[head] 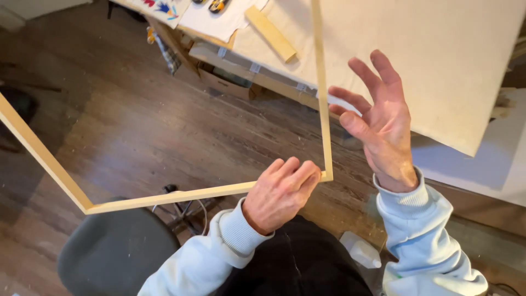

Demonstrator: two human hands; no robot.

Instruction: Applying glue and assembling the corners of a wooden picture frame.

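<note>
A thin pale wooden frame (164, 198) hangs in the air above the floor, with its near right corner in front of me. My left hand (280, 193) is closed around the frame's bottom strip close to that corner. My right hand (382, 121) is raised just right of the frame's upright strip (323, 93), fingers spread, palm toward the strip, holding nothing. Both arms wear light blue sleeves.
A large beige board (438, 60) lies on a table at the upper right, with a short wooden block (270, 33) and papers beside it. A grey stool seat (115, 255) stands at the lower left. A white bottle (361, 251) lies on the wooden floor.
</note>
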